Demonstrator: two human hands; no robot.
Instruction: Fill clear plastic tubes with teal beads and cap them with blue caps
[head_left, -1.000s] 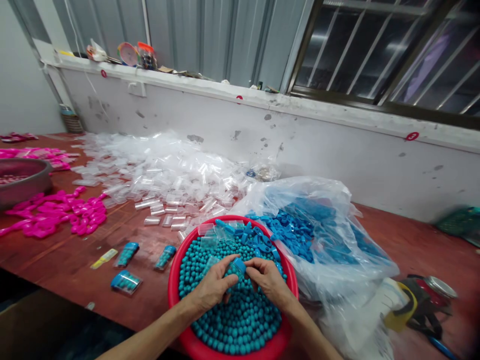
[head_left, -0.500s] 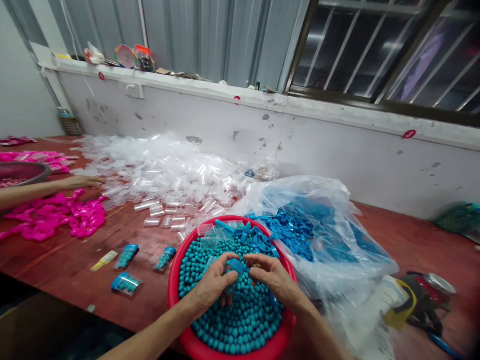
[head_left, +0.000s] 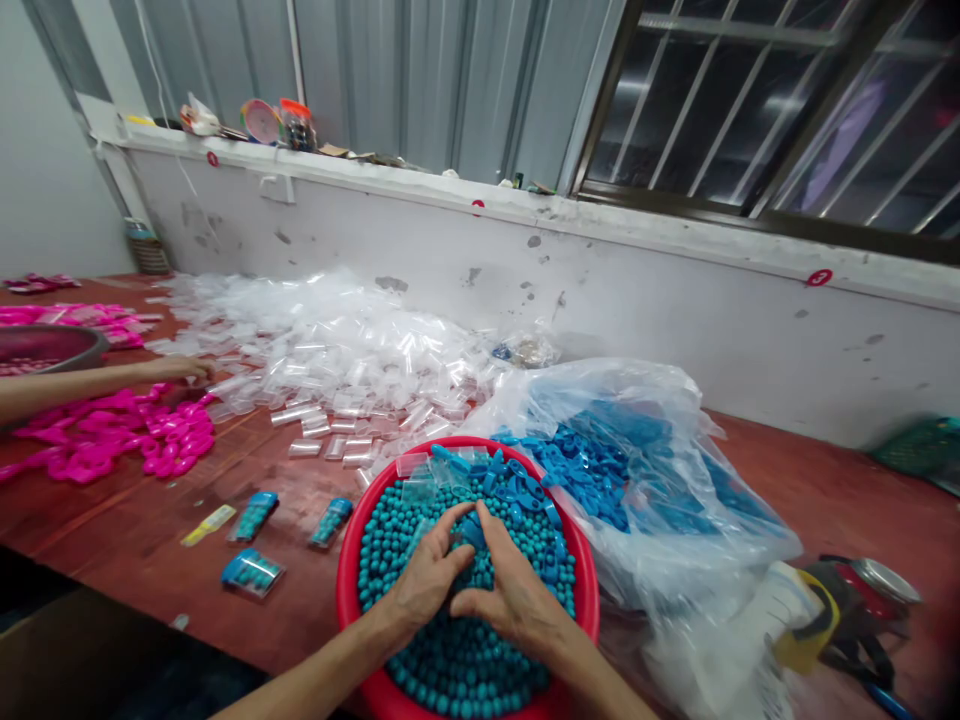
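Note:
My left hand (head_left: 426,575) is over the beads, closed with thumb and fingers around a small blue plastic piece (head_left: 471,528) that seems joined to a clear case, mostly hidden by the fingers. My right hand (head_left: 514,590) is beside it, fingers stretched straight along the piece and thumb spread away. Beneath both hands is a red basin (head_left: 346,580) full of round teal beads (head_left: 465,672). Blue plastic parts (head_left: 529,490) and a few clear cases (head_left: 417,484) lie on the beads at its far side.
Left of the basin lie bead-filled cases with blue caps (head_left: 253,572) and a yellow strip (head_left: 208,525). Behind is a heap of clear cases (head_left: 352,350). A plastic bag of blue parts (head_left: 585,470) stands right. At far left, another person's hand (head_left: 176,370) is near pink parts (head_left: 112,430).
My right hand has come down and closer to my left, its fingers straightening and its thumb spreading. The blue piece stays in my left hand. The view has shifted slightly.

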